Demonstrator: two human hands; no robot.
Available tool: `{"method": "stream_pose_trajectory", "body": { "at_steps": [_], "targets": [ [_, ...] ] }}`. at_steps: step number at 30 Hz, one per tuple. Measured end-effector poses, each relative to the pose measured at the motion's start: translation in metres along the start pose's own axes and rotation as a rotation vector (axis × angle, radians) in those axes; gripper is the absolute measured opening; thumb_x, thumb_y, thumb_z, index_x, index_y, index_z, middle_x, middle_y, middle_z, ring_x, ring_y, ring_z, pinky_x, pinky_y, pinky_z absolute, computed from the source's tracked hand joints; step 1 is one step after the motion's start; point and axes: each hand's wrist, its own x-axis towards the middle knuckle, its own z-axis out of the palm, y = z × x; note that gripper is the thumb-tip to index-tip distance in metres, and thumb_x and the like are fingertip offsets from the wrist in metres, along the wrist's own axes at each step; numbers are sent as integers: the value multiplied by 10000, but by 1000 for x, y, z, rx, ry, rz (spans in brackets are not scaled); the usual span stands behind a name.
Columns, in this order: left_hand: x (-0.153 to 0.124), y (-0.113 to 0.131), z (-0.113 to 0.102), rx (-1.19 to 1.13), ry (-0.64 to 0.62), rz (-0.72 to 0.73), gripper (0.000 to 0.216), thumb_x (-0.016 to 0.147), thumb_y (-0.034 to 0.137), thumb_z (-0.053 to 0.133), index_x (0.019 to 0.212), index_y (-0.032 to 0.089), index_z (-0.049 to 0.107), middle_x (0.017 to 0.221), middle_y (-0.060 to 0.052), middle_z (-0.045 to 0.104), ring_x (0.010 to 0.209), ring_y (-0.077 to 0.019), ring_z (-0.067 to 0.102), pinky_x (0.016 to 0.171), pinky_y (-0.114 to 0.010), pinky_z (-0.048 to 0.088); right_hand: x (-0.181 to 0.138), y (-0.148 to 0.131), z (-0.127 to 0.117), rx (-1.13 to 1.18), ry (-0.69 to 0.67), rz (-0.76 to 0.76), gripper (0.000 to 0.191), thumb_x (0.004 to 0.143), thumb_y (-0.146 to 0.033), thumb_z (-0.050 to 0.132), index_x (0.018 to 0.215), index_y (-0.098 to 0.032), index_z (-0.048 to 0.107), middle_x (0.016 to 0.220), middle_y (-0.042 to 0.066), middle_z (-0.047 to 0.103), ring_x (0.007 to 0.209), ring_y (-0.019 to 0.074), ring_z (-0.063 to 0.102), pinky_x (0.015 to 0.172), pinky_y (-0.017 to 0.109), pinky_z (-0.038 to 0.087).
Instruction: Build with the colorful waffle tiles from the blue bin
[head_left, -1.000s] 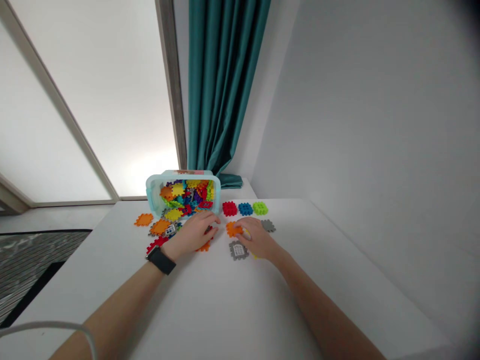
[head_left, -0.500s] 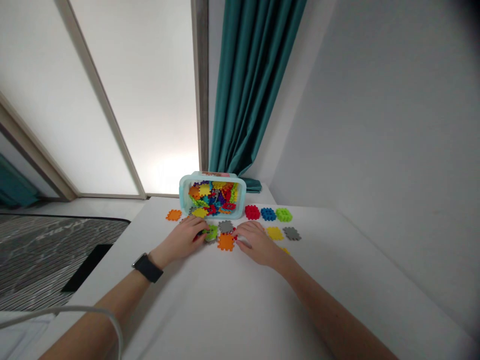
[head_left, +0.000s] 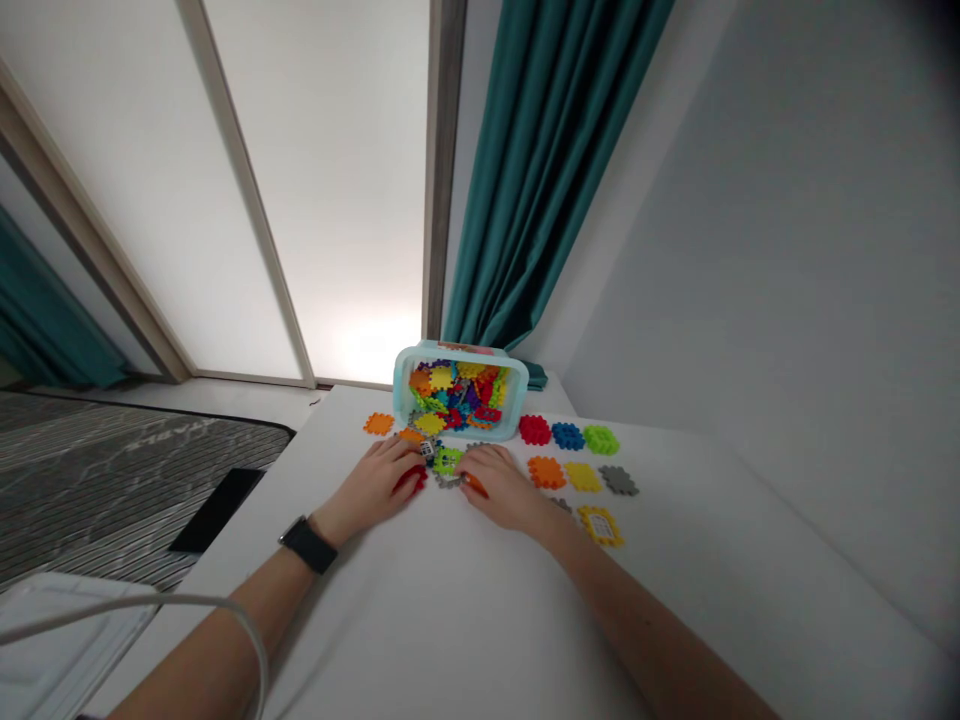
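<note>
Handling the loose toothed tiles seems to be the step you have in hand, with both hands low at the centre of the frame. Your left hand (head_left: 381,480) curls over a red tile (head_left: 421,481), fingers bent; you cannot tell from here whether that grip is pinched or merely resting. Your right hand (head_left: 506,487) covers part of an orange tile (head_left: 475,485), and its grip is likewise too hidden to judge. Between them a lime tile (head_left: 448,460) lies on the tabletop (head_left: 450,600), in front of the filled tub (head_left: 523,395). Right of centre, you have spaced pieces, among them an orange square (head_left: 546,473) and a yellow square (head_left: 583,477). Lifting either covered tile would probably call for a narrow pinch on its edge, clear of its neighbours.
</note>
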Motion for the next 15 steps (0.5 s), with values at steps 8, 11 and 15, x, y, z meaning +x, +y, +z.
{"method": "stream_pose_trajectory", "body": {
  "at_steps": [8, 11, 15],
  "targets": [
    [-4, -2, 7, -78, 96, -93, 203, 916, 185, 561, 1081, 203, 677, 1190, -98, 657, 1084, -260, 598, 967, -440, 497, -2, -1, 14, -71, 97, -27, 285, 898, -89, 589, 1151, -213, 630, 1100, 85, 673, 1103, 265, 576, 1008, 473, 432],
    [-4, -1, 10, -72, 79, -96, 231, 916, 235, 586, 1127, 209, 677, 1215, -101, 653, 1112, -272, 596, 991, -461, 490, -5, -5, 20, -144, 153, -49, 293, 901, -71, 579, 1154, -208, 633, 1048, 86, 673, 1064, 267, 587, 1025, 495, 432],
    [-5, 2, 14, -56, 75, -68, 328, 901, 263, 622, 1224, 219, 656, 1290, -106, 635, 1206, -288, 568, 1050, -479, 460, -7, -10, 26, -223, 198, -43, 215, 889, -81, 620, 1063, -202, 651, 978, 78, 658, 1009, 267, 594, 1014, 484, 448]
  ]
}}
